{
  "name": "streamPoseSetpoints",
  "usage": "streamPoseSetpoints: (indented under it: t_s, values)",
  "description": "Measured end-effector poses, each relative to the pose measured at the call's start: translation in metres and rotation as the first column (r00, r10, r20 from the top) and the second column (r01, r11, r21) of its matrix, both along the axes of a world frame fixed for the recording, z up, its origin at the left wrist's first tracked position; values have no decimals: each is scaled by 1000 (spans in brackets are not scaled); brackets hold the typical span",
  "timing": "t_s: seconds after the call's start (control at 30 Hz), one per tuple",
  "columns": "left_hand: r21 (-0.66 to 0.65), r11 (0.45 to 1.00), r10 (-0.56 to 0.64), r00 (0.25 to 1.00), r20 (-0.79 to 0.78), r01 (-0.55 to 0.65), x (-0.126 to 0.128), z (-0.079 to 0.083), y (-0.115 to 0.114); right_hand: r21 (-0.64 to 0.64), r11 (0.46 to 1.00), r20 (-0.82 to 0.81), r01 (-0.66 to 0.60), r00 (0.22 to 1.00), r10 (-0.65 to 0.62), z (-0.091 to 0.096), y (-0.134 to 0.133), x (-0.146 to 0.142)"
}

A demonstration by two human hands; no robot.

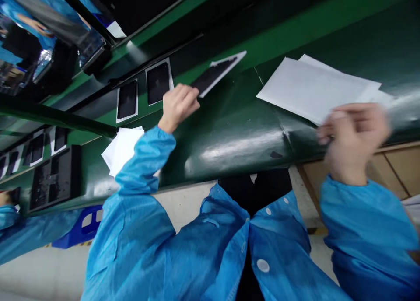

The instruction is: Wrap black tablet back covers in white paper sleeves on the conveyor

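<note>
My left hand [180, 103] grips the near corner of a flat black panel with a white sheet under it [219, 71], held tilted over the green bench. The far end is raised. On the right, my right hand [356, 137] is slightly blurred, its fingers curled together in a pinch at the near edge of a small pile of white paper sheets [316, 89]. Whether anything sits between those fingertips I cannot make out. Two more black panels on white sheets, one at the left [127, 99] and one beside it [158, 83], lie flat beyond my left hand.
Another stack of white sheets [126, 148] lies by my left forearm. A black tray [54, 178] and several more panels stand farther left. A green bar [59, 117] crosses the bench. At the left edge a co-worker's sleeve [8, 217] shows, near a blue plastic stool [80, 229].
</note>
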State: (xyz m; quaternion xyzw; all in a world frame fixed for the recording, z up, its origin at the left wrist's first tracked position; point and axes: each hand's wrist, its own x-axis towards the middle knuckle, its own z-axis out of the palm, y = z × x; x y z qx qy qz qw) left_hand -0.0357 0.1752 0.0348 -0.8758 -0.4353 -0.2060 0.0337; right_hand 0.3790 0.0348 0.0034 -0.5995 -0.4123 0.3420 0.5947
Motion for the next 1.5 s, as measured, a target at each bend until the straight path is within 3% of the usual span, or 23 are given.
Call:
streamPoseSetpoints:
  t_s: [0.03, 0.07, 0.13, 0.17, 0.23, 0.3, 0.33, 0.4, 0.43, 0.5, 0.53, 0.6, 0.7, 0.77, 0.83, 0.87, 0.93, 1.0, 1.07, 1.2, 1.3, 1.37, 1.5]
  values:
    - [33, 999, -41, 999, 33, 40, 6, -2, -29, -74, 981, -120, -181, 978, 172, 7, -7, -20]
    - [63, 993, -99, 994, 50, 96, 12, -5, -59, -131, 911, -269, -391, 899, 347, 12, -12, -40]
    - [115, 971, -220, 972, 75, 211, 23, -14, -114, -124, 758, -505, -641, 698, 508, 16, -19, -76]
    - [100, 964, -257, 962, 90, 248, 28, -20, -138, -115, 712, -570, -693, 633, 524, 13, -21, -92]
    - [9, 958, -286, 947, 144, 288, 37, -32, -179, -129, 704, -612, -698, 615, 497, 4, -24, -115]
    - [-79, 965, -224, 946, 234, 248, 47, -46, -212, -162, 734, -589, -659, 662, 464, -7, -29, -127]
    - [-86, 981, -144, 947, 288, 175, 53, -52, -228, -177, 745, -572, -643, 684, 453, -11, -32, -129]
    - [-66, 993, 119, 892, 435, -101, 64, -64, -257, -198, 757, -553, -623, 709, 438, -15, -41, -128]
    - [-77, 961, 263, 804, 533, -264, 70, -69, -271, -204, 764, -549, -612, 717, 428, -15, -46, -126]
    - [-214, 859, 460, 517, 722, -466, 81, -75, -295, -200, 788, -540, -582, 737, 407, -14, -58, -122]
    - [-332, 828, 509, 358, 783, -452, 86, -76, -305, -193, 800, -532, -568, 745, 401, -14, -65, -121]
    - [-551, 805, 581, 107, 807, -218, 93, -74, -319, -181, 817, -521, -547, 758, 393, -14, -80, -122]
    - [-731, 656, 750, -47, 660, 191, 99, -65, -322, -187, 811, -536, -554, 749, 388, -20, -104, -127]
    - [-796, 553, 832, -105, 545, 247, 101, -60, -316, -210, 782, -549, -587, 732, 403, -28, -118, -128]
    - [-836, 510, 859, -171, 483, 203, 100, -57, -308, -233, 779, -536, -582, 745, 397, -35, -127, -124]
    - [-846, 505, 860, -191, 474, 174, 98, -56, -304, -236, 810, -511, -537, 778, 366, -38, -129, -119]
    - [-861, 495, 863, -182, 471, 120, 90, -55, -298, -220, 902, -422, -372, 870, 255, -40, -128, -104]
    - [-879, 472, 878, -128, 462, 63, 80, -51, -294, -188, 954, -331, -231, 930, 160, -37, -123, -87]
    - [-893, 451, 891, -60, 449, 7, 69, -44, -290, -205, 943, -275, -263, 940, 203, -30, -118, -71]
    - [-889, 456, 888, 83, 452, -36, 60, -28, -276, -293, 843, -249, -450, 888, 387, -19, -112, -64]
    - [-844, 536, 832, 156, 533, 26, 58, -17, -259, -285, 859, -231, -426, 900, 370, -19, -112, -69]
    - [-830, 551, 810, 186, 557, 86, 54, -14, -246, -272, 871, -209, -408, 909, 361, -22, -112, -70]
    - [-897, 433, 853, 279, 440, 91, 46, -14, -227, -250, 862, -199, -440, 895, 399, -29, -114, -64]
